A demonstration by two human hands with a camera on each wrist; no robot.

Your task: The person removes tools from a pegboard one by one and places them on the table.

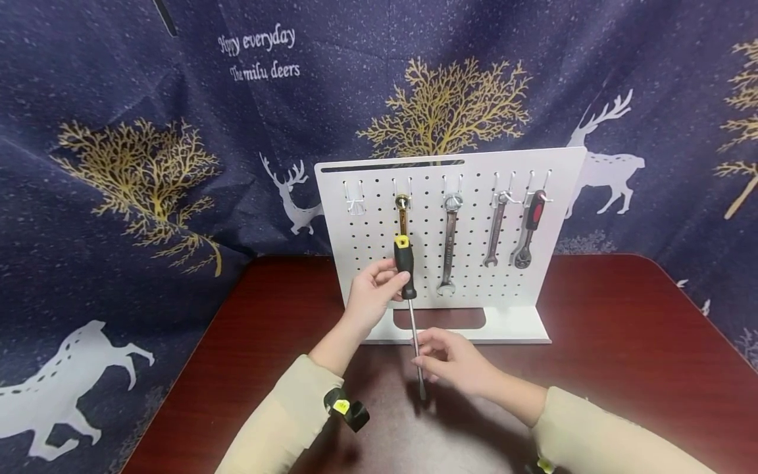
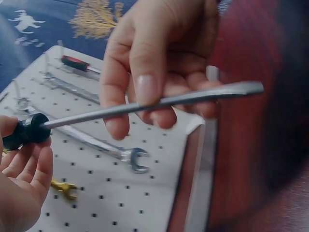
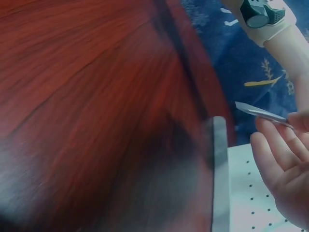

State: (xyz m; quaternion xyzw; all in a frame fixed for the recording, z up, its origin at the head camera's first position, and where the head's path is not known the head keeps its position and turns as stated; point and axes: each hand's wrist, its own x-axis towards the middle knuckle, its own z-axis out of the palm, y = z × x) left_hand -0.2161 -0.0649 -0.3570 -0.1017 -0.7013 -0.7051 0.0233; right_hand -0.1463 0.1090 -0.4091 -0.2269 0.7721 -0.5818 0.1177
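Note:
A flat-blade screwdriver [image 1: 405,270] with a black and yellow handle points downward in front of the pegboard. My left hand [image 1: 372,296] grips its handle between thumb and fingers. Lower down, my right hand [image 1: 453,359] pinches the steel shaft [image 2: 193,96] with the thumb on one side and fingertips behind. In the right wrist view the flat tip [image 3: 251,109] sticks out past the right hand [image 3: 285,169]. Behind the handle, a gold wrench [image 1: 403,214] hangs on the board, partly hidden by the screwdriver.
The white pegboard [image 1: 367,247] stands on the dark red table [image 1: 266,316]. An unoccupied hook holder [image 1: 355,205] is at its left. To the right hang a large combination wrench [image 1: 450,243], a smaller wrench [image 1: 495,230] and a red-handled ratchet [image 1: 529,230]. A patterned cloth hangs behind.

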